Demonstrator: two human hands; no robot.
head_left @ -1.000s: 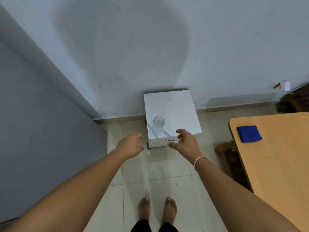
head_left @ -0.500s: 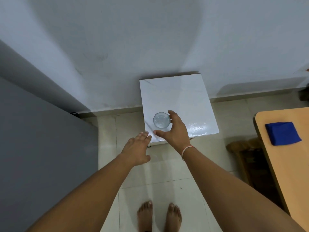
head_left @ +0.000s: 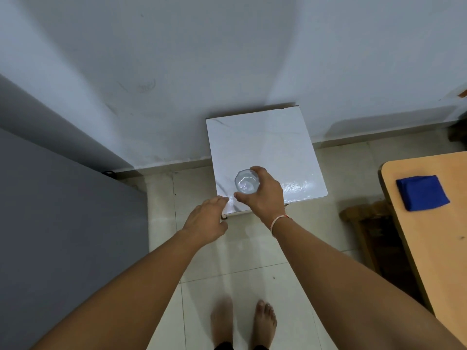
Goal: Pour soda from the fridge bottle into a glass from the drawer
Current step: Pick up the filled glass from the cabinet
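Note:
A clear glass stands upright near the front left of the white marble-patterned top of a small drawer cabinet. My right hand grips the glass from its right side, thumb at the front and fingers curled round the back. My left hand hovers with relaxed fingers just off the cabinet's front left corner and holds nothing. No bottle is in view.
A large grey appliance fills the left side. At the right stands a wooden table with a folded blue cloth on it, and a dark wooden stool sits beside it. My bare feet are on the tiled floor.
My right hand moved from the cabinet's front edge up onto its top and closed round the glass. My left hand drifted toward the front left corner. The view moved closer.

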